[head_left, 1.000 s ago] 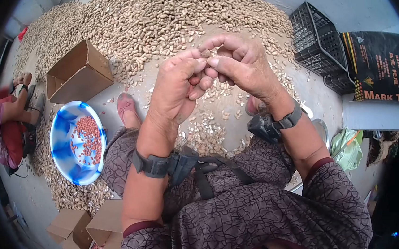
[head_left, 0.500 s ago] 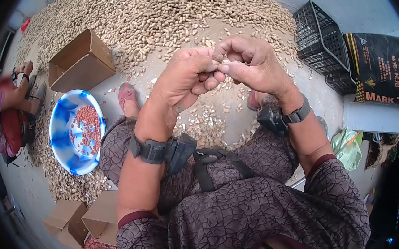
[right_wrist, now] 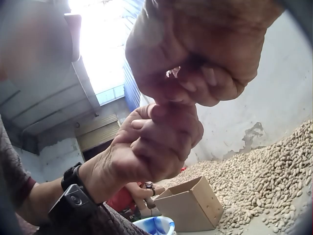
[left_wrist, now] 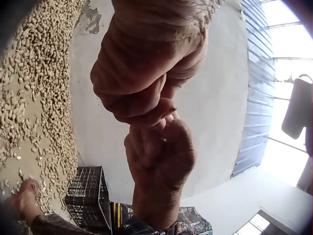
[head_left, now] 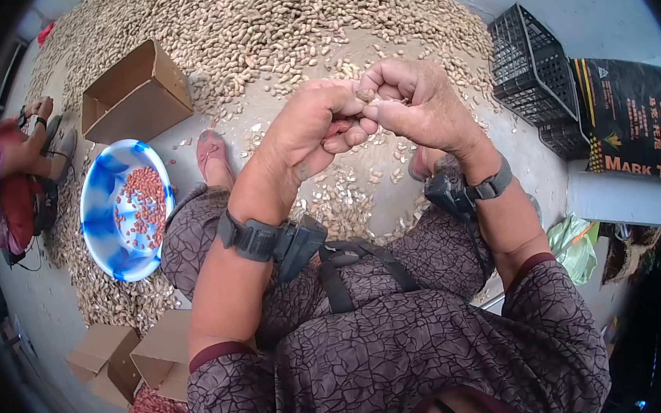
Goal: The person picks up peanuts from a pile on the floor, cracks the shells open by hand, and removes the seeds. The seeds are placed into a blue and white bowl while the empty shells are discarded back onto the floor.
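Both hands meet fingertip to fingertip over the floor between the knees. My left hand (head_left: pixel 304 126) and my right hand (head_left: pixel 426 111) pinch a peanut in its shell (head_left: pixel 365 94) between thumbs and fingers. Reddish kernels (head_left: pixel 337 129) show in the curled lower fingers of the left hand. In both wrist views the fingers cover most of the peanut. To the left of the left knee stands a blue and white basin (head_left: pixel 100 238) with red peanut kernels (head_left: pixel 144 203) in it.
A large heap of unshelled peanuts (head_left: pixel 252 28) spreads across the back. An open cardboard box (head_left: pixel 133 110) stands behind the basin. Black crates (head_left: pixel 531 71) and a black printed sack (head_left: pixel 633 117) are at right. Broken shells (head_left: pixel 334 206) lie between the feet. Another person (head_left: pixel 17 171) sits at far left.
The joined hands have shifted slightly right in the head view, still pinching the peanut. The left fingers have curled in more, so fewer kernels show. The basin appears a little higher in view.
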Demonstrator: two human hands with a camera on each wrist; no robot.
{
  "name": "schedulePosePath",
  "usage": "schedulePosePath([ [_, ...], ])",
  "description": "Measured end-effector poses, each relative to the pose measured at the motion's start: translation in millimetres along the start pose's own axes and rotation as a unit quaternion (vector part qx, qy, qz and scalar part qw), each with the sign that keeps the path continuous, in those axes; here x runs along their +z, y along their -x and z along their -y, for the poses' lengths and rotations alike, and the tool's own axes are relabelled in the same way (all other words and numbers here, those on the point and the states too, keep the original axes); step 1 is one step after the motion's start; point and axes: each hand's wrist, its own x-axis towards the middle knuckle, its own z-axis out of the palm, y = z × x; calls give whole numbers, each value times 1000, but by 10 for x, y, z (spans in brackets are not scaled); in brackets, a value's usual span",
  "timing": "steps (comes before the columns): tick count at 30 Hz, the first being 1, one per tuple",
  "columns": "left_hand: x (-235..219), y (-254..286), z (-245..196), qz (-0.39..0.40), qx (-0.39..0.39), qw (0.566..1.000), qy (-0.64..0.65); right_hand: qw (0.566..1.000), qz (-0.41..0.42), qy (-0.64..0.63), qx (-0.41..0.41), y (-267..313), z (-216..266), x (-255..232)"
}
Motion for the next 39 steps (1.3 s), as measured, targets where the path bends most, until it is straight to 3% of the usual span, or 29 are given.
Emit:
schedulePosePath([
  [9, -61, -12, 24, 38, 19, 999, 0, 996, -23, 66, -53, -7, -2, 12],
  [15, -36, -5, 12, 52, 9, 999, -13, 999, 46, 20, -8, 11, 19, -19],
  [17, -18, -6, 9, 51, 7, 999, 5, 1000, -4, -6, 14, 23, 60, -7],
  [19, 52, 14, -2, -6, 2, 1000, -11, 1000, -10, -5, 12, 25, -13, -4],
  [26, 44, 13, -22, -7, 15, 1000, -9, 999, -34, -34, 21, 19, 64, 28],
  [29, -14, -5, -17, 35, 20, 999, -17, 998, -55, -28, 18, 3, 30, 66],
  [32, 42, 22, -41, 8, 17, 999, -25, 996, -86, 8, -38, -24, -36, 82],
  [34, 46, 32, -41, -103, 29, 993, -54, 994, -105, -26, -17, -41, -23, 64],
  [35, 25, 34, -45, -103, 28, 993, -53, 990, -124, -60, 5, -44, -6, 49],
  [37, -33, 50, -79, -132, 29, 991, -7, 990, -106, -76, 50, -39, 33, -11],
  [39, -49, 86, -119, -144, 25, 989, 12, 978, 132, -49, 153, -52, -17, -80],
])
